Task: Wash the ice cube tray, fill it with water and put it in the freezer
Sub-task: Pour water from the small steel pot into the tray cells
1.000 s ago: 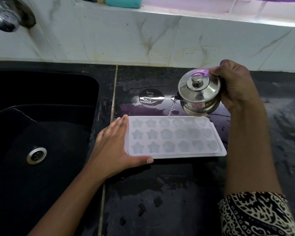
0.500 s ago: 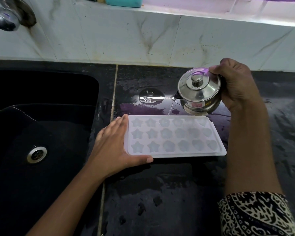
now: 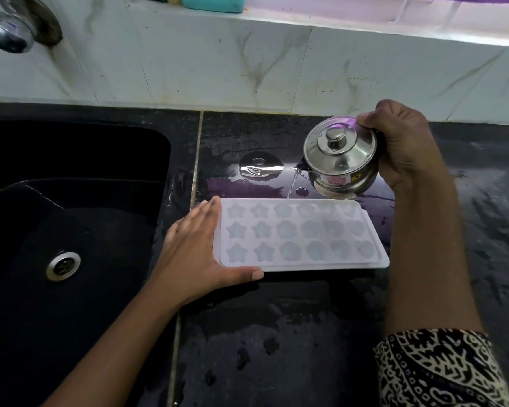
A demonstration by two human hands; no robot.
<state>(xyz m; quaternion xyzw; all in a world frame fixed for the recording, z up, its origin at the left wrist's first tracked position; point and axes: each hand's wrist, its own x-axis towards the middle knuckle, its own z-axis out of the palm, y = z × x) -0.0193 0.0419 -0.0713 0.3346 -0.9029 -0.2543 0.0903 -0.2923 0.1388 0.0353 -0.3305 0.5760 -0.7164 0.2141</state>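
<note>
two bare hands work over a wet black counter (image 3: 276, 333). the left hand (image 3: 194, 254), fingers straight, rests against the left end of the ice cube tray (image 3: 300, 235), thumb along its near edge. the tray sits flat on the counter, just right of the sink (image 3: 71, 201). beyond it, the right hand (image 3: 406, 148) is wrapped around a tilted, lidded steel pot (image 3: 340, 160), and a thin stream of water (image 3: 291, 185) falls from its spout into the tray's far row.
</note>
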